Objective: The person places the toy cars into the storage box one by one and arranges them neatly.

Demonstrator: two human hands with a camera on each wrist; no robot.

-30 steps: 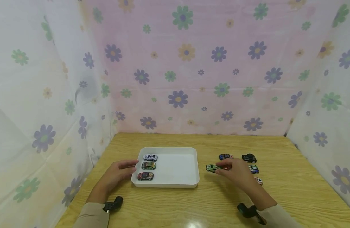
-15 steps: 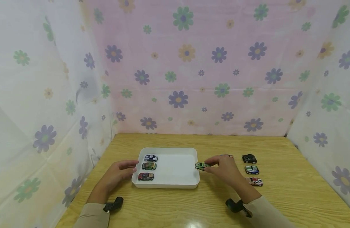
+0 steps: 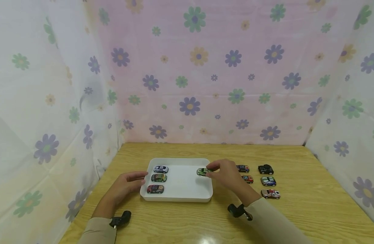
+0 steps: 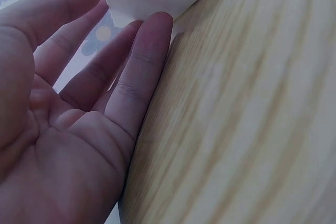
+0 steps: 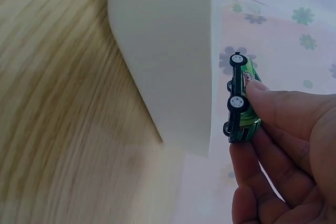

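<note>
Right hand [image 3: 227, 173]: thumb and fingers pinching one green toy car [image 3: 202, 171] by its sides. Car held up over the right-hand end of the tray, near the rim; in the right wrist view its wheels hang free, apart from the tray.

Left hand [image 3: 124, 185]: holding no car; fingers extended, tips touching the outer wall at the left end of the tray.

Tray [image 3: 180, 199]: one, white, shallow, oblong, rounded corners, lying flat between the hands. Contents, in a column along the left end, far to near: one white car [image 3: 160, 169]; one green-and-dark patterned car [image 3: 159, 178]; one red-and-black car [image 3: 155, 189].

To the right of the tray, on the bench [image 3: 187, 220], wood-grain top, five cars in two columns. Nearer column, both partly hidden behind the right hand: one dark blue car [image 3: 243, 168], one red-orange car [image 3: 248, 179]. Farther column, far to near: one black car [image 3: 265, 169]; one blue, green and white car [image 3: 268, 181]; one white-and-red car [image 3: 270, 194].

Backdrop: flower-printed cloth [image 3: 162, 67], behind and at both sides.
</note>
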